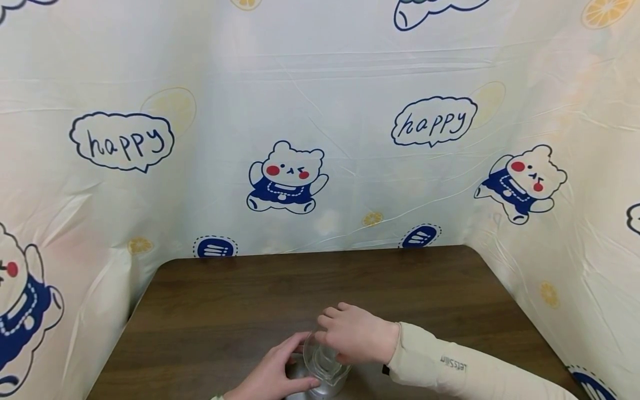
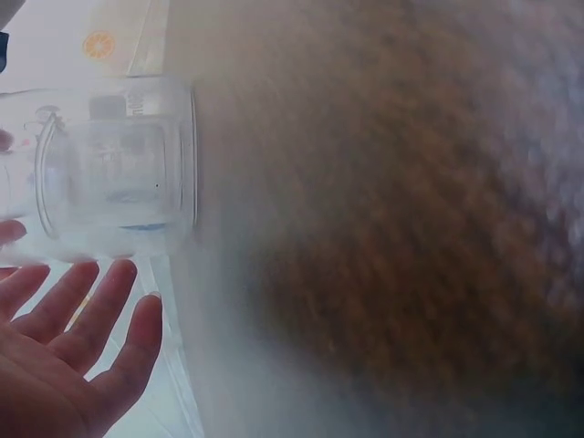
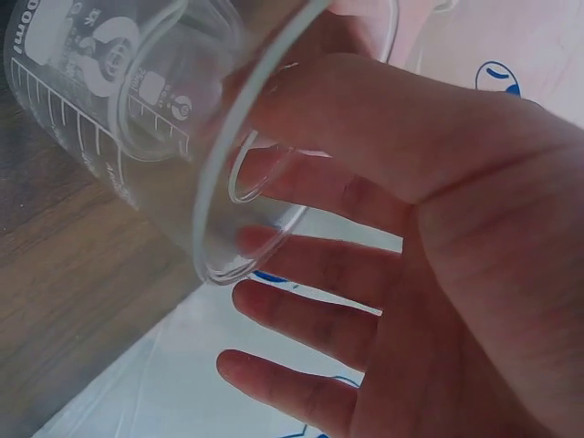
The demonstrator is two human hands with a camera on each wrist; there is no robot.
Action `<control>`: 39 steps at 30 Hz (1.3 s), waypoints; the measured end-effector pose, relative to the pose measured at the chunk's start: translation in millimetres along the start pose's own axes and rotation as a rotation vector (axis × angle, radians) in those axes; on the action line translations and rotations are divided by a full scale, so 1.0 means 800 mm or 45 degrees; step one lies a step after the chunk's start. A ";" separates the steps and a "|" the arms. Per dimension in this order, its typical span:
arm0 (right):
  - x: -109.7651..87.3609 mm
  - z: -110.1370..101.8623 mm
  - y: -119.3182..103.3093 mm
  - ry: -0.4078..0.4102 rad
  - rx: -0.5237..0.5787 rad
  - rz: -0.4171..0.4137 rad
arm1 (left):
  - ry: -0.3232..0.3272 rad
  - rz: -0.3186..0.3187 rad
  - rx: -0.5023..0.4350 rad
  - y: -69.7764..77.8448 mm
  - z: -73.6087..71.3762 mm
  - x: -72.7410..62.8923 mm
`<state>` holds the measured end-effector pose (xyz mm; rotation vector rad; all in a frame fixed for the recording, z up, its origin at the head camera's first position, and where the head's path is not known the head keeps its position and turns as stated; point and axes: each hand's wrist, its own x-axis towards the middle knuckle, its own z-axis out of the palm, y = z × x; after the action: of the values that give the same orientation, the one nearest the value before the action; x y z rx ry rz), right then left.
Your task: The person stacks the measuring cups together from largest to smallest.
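A large clear glass beaker (image 1: 332, 385) with white markings stands near the front of the table, smaller glass beakers nested in it. My left hand (image 1: 272, 369) holds the large beaker from its left, thumb in front and fingers behind; in the left wrist view the fingertips lie along its wall. From the right, my right hand (image 1: 357, 333) reaches into the mouth. The right wrist view shows thumb and index finger pinching the rim of a small beaker (image 3: 160, 100), its scale showing through the large glass. The other right fingers stretch outside the rim. A middle-sized beaker (image 2: 109, 173) sits low inside.
The dark brown wooden table (image 1: 240, 300) extends behind and to both sides of the hands. A pale curtain (image 1: 360, 183) printed with bears, oranges and "happy" bubbles hangs along its back and sides. A cream sleeve (image 1: 465, 361) crosses the front right.
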<state>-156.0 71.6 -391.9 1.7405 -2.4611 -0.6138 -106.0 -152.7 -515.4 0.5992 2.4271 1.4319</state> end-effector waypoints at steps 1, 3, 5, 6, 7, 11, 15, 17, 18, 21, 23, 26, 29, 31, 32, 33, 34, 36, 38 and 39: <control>0.000 0.001 0.000 0.002 -0.006 -0.003 | 0.000 0.002 0.001 -0.001 0.000 0.000; 0.001 0.002 0.001 0.006 -0.017 -0.011 | 0.002 0.005 0.004 -0.002 0.000 0.001; 0.002 0.002 0.001 0.011 -0.029 -0.015 | 0.002 0.005 0.005 -0.003 0.000 0.002; 0.002 0.003 0.001 0.013 -0.034 -0.017 | 0.002 0.005 0.005 -0.003 -0.001 0.003; 0.003 0.003 0.000 0.014 -0.038 -0.018 | 0.003 0.007 0.005 -0.003 -0.001 0.003; 0.004 0.006 -0.001 0.025 -0.055 -0.023 | 0.006 0.010 0.019 -0.001 -0.001 0.003; 0.005 0.011 -0.002 0.045 -0.077 -0.020 | 0.014 0.034 0.043 -0.001 0.000 0.003; 0.006 0.014 -0.002 0.052 -0.089 -0.018 | 0.015 0.036 0.044 -0.002 0.001 0.003; 0.006 0.015 -0.002 0.056 -0.096 -0.018 | 0.016 0.041 0.043 -0.002 0.001 0.003; 0.007 0.019 -0.004 0.061 -0.117 -0.010 | 0.017 0.043 0.037 -0.003 0.002 0.002; 0.008 0.020 -0.005 0.064 -0.137 -0.003 | 0.023 0.051 0.039 -0.003 0.003 0.002; 0.008 0.022 -0.007 0.074 -0.170 0.008 | 0.031 0.057 0.044 -0.003 0.003 0.000; 0.008 0.022 -0.008 0.091 -0.199 0.011 | 0.043 0.074 0.053 -0.003 0.004 0.000; 0.009 0.023 -0.008 0.101 -0.214 0.013 | 0.046 0.076 0.057 -0.003 0.004 0.000; 0.009 0.023 -0.009 0.105 -0.221 0.013 | 0.045 0.071 0.059 -0.003 0.004 0.000; 0.009 0.023 -0.009 0.105 -0.225 0.014 | 0.044 0.068 0.059 -0.003 0.003 0.000; 0.009 0.024 -0.009 0.106 -0.230 0.014 | 0.043 0.066 0.057 -0.003 0.003 0.000; 0.009 0.024 -0.010 0.102 -0.227 0.014 | 0.042 0.064 0.057 -0.002 0.003 0.000; 0.009 0.025 -0.010 0.097 -0.221 0.014 | 0.048 0.079 0.058 -0.002 0.004 -0.001; 0.009 0.025 -0.011 0.096 -0.217 0.013 | 0.053 0.090 0.058 -0.003 0.004 -0.001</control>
<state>-156.7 68.3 -414.7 1.6544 -2.2925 -0.7198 -104.3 -151.5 -518.7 0.6788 2.5004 1.4332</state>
